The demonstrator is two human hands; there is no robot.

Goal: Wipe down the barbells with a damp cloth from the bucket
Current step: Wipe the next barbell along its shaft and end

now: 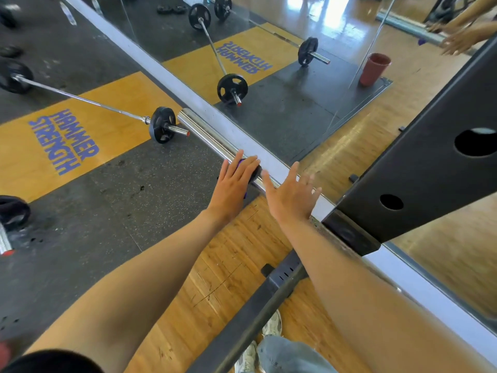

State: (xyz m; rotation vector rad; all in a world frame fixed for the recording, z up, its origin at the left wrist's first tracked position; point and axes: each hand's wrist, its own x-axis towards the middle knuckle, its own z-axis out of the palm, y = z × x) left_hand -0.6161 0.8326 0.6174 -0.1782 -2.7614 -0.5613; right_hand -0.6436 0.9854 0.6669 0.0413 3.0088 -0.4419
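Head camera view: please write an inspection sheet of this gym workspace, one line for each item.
Surface: black rubber floor with yellow wooden platform.
Job's things: chrome barbell sleeve on the rack; purple cloth pressed on it; bucket only as a red reflection in the wall mirror.
Clutter: loaded barbell on the floor.
Grippers: left hand flat on the cloth; right hand open beside the sleeve.
Cables: nothing seen.
Surroundings: black steel rack.
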